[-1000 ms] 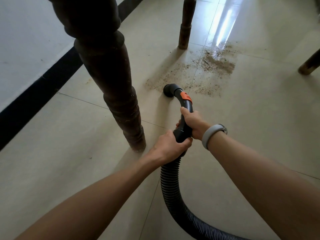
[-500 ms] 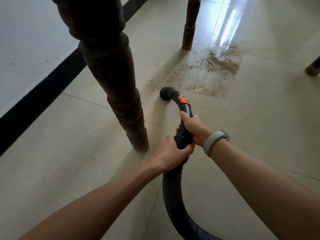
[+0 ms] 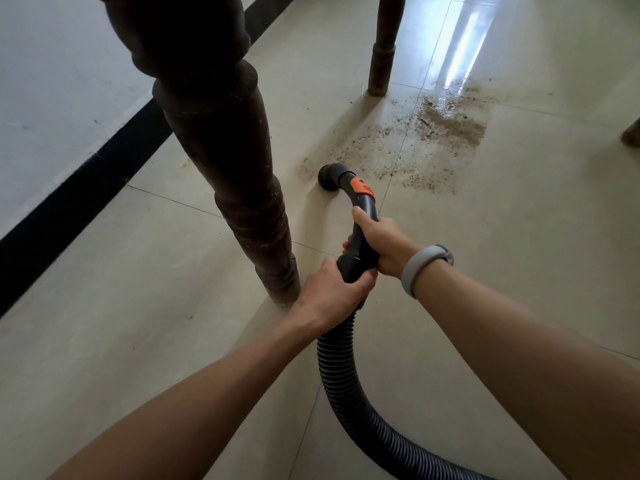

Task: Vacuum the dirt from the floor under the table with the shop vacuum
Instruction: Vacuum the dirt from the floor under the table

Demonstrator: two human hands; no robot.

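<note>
Brown dirt (image 3: 446, 124) is scattered over the pale floor tiles between the table legs, thickest at the far right. The black vacuum wand (image 3: 360, 199) with an orange button curves down to its nozzle (image 3: 329, 176), which sits at the near left edge of the dirt. My right hand (image 3: 381, 242) grips the wand's handle. My left hand (image 3: 332, 294) grips the cuff where the ribbed black hose (image 3: 341, 375) joins, just behind the right hand. The hose runs off toward the bottom right.
A thick turned wooden table leg (image 3: 242, 188) stands close to the left of my hands. A second leg (image 3: 381, 60) stands beyond the dirt, and a third (image 3: 631, 135) shows at the right edge. A white wall with a black skirting (image 3: 86, 188) runs along the left.
The nozzle has slid left and nearer along the dirt's near edge, toward the thick table leg. Both hands keep their grip and have moved with it.
</note>
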